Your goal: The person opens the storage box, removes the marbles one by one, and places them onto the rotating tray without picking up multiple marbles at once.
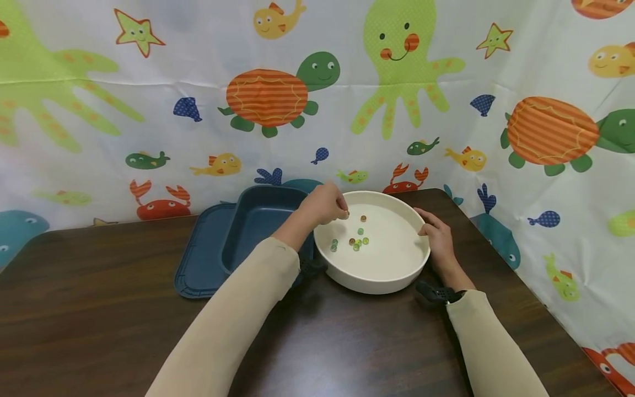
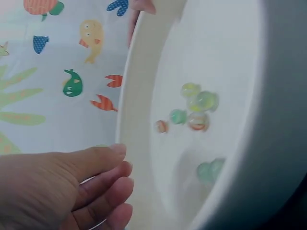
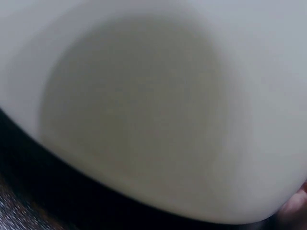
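A round white tray [image 1: 392,267] with a raised rim stands on the table, several green, yellow and brown glass marbles [image 1: 356,247] lying on its floor. My left hand [image 1: 324,205] is over the tray's left side with thumb and fingertips together. A small brownish marble seems to show at those fingertips in the head view; the left wrist view hides it behind the fingers [image 2: 120,184]. On the right, my right hand [image 1: 437,238] grips the tray's rim, thumb inside and fingers outside. The right wrist view is mostly filled by the tray's blurred outer wall [image 3: 144,120].
Left of the white tray, a deep blue rectangular bin [image 1: 230,242] sits partly on a flat blue lid or tray [image 1: 190,270]. Both stand on the dark wooden table [image 1: 99,309]. Behind and to the right hangs a cloth [image 1: 317,33] printed with sea animals.
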`<state>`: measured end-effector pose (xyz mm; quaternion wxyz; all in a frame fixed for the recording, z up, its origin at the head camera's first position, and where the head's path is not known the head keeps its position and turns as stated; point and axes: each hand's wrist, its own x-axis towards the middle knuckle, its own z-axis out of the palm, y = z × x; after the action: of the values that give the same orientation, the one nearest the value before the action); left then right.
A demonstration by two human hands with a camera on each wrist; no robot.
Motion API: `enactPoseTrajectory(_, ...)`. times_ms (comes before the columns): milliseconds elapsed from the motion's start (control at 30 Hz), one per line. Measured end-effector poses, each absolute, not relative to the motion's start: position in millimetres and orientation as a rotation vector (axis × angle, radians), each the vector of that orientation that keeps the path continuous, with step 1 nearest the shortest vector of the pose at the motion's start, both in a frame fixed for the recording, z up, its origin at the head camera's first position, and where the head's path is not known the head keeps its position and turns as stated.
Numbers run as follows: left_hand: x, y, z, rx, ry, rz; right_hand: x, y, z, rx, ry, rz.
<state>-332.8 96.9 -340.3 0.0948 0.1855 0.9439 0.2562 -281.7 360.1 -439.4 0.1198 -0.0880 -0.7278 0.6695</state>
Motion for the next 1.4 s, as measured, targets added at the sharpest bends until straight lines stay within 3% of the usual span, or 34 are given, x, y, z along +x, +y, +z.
enactPoseTrajectory(533,-333.4,119.7,-373.8,0.57,2.824,0.522,-282.9,360.3,-440.4,-0.263,-2.143,1.951)
enactPoseTrajectory(767,-331.8,115.2,-371.7,0.533,2.776,0.668,-282.2,360.4,-440.6,-0.265,-2.161,1.944)
enactPoseTrajectory(1100,-337.0,75.3,-341.2,0.556,2.816,0.912,-280.1,360.0,-437.7,-0.255,-2.153,1.942)
enactPoseTrajectory(1400,-341.5,16.1,-336.4,0.339,2.905,0.745,-278.7,358.3,-437.5,-0.287,-2.145,1.945)
